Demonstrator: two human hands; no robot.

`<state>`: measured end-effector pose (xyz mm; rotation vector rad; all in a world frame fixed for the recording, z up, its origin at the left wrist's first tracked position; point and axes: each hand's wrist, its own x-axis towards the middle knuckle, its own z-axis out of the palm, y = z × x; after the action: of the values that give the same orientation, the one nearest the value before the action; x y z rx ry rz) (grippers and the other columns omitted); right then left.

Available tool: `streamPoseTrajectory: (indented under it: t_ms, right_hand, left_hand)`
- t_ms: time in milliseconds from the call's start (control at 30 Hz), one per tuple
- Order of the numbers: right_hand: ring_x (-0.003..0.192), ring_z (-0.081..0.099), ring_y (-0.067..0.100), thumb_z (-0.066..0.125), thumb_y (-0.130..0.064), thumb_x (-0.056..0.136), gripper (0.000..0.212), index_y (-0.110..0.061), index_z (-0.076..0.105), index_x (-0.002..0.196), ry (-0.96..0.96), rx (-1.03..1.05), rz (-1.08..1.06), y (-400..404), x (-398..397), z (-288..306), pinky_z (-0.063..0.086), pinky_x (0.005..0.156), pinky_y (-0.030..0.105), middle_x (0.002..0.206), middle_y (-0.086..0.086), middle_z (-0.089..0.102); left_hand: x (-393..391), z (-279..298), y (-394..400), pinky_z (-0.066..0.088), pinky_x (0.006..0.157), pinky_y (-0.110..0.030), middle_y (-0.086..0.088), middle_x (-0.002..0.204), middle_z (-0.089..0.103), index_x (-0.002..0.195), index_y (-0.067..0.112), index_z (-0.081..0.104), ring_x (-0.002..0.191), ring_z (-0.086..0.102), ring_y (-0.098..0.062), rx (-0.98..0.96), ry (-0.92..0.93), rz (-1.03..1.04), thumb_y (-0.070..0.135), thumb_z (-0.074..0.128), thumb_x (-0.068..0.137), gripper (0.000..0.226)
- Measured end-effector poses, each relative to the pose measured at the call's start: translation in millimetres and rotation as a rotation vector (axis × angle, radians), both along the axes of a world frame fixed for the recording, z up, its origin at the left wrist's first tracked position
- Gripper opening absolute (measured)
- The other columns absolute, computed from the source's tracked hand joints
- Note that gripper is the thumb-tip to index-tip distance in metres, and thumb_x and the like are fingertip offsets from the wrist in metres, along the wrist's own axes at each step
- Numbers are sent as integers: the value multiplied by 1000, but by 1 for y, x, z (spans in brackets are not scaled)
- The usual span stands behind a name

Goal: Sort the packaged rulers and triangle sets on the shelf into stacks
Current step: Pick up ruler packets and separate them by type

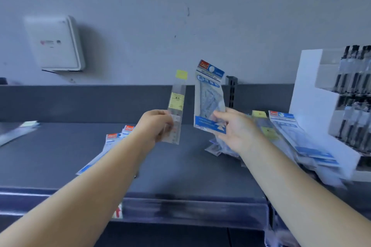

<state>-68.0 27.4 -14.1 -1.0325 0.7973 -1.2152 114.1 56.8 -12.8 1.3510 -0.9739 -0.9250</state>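
Holding one pack in each hand above the dark shelf (180, 170), the person has the two kinds already apart: the left hand (155, 126) pinches the lower end of a narrow packaged ruler (176, 104) with a yellow label, upright, and the right hand (239, 128) curls its fingers round the bottom of a blue triangle set (209, 94), tilted slightly toward one o'clock. The sensible course, as I judge it, is to lay each on its own kind. A small stack of blue packs (116, 142) lies at about nine o'clock from the left hand, partly under the forearm, so the triangle set could go there. A mixed pile (285, 136) spreads at three o'clock of the right hand, against the white pen display (321, 106). Set each pack down flat, headers aligned, so the slippery sleeves do not slide off.
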Motion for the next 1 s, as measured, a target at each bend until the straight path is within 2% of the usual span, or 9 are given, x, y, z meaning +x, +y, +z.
streamPoseTrajectory:
  t_ms: [133, 267, 433, 533, 600, 700, 800, 900, 1000]
  right_hand:
    - [75, 64, 20, 57, -2, 88, 11, -12, 62, 88, 148, -65, 28, 20, 46, 0, 50, 57, 26, 86, 8, 65]
    - [72, 64, 19, 58, -2, 88, 12, -13, 61, 88, 228, -128, 19, 38, 98, -3, 48, 55, 25, 85, 8, 67]
    - [77, 62, 21, 57, 1, 86, 14, -7, 60, 96, 289, -140, -30, 47, 164, -10, 47, 61, 27, 92, 9, 65]
    - [108, 52, 28, 61, -7, 82, 51, -3, 43, 129, 753, -192, -202, 48, 194, -19, 45, 79, 32, 122, 12, 50]
    - [124, 40, 28, 57, -9, 83, 57, -8, 37, 137, 952, -314, -299, 59, 222, -22, 40, 93, 36, 135, 9, 42]
    - [121, 42, 23, 54, -10, 85, 43, -16, 49, 127, 963, -493, -252, 80, 271, -23, 36, 90, 28, 127, 1, 48]
    - [105, 53, 20, 54, -12, 86, 27, -16, 56, 112, 995, -625, -113, 96, 323, -21, 41, 84, 29, 113, -1, 54]
    - [101, 53, 20, 49, -15, 88, 23, -18, 56, 109, 1203, -795, -13, 105, 367, -18, 45, 79, 31, 113, -2, 55]
    - [104, 51, 21, 48, -15, 88, 26, -18, 54, 113, 1374, -974, -9, 104, 401, -14, 35, 73, 28, 111, -2, 55]
  left_hand:
    - [46, 2, 32, 49, 45, -20, -6, 69, 60, 86, 10, 59, 47, 57, -12, -34, -64, 33, -13, 51, 83, 24]
    - [100, 1, 57, 51, 42, -21, -8, 77, 61, 97, 8, 55, 45, 62, -8, -42, -88, 88, -10, 56, 86, 21]
    - [173, -5, 87, 52, 45, -21, -5, 83, 63, 93, 11, 57, 60, 61, -15, -29, -71, 104, -9, 58, 84, 22]
    - [205, -7, 102, 54, 47, -23, -5, 86, 64, 89, 12, 56, 68, 62, -17, -19, -70, 88, -9, 59, 85, 22]
    - [233, -10, 114, 55, 48, -24, -4, 85, 65, 90, 11, 55, 70, 63, -18, -18, -66, 73, -9, 59, 85, 21]
    - [272, -14, 130, 57, 54, -28, -6, 87, 65, 96, 8, 55, 71, 64, -19, -10, -65, 68, -9, 59, 85, 21]
    - [308, -13, 144, 58, 60, -33, -8, 91, 65, 99, 8, 54, 74, 64, -20, 7, -78, 85, -7, 60, 86, 20]
    - [344, -12, 156, 58, 54, -28, -7, 92, 64, 98, 10, 53, 76, 64, -19, 40, -105, 123, -3, 61, 87, 19]
    - [377, -13, 161, 58, 56, -28, -9, 99, 64, 103, 11, 54, 79, 65, -20, 76, -150, 182, 2, 63, 87, 20]
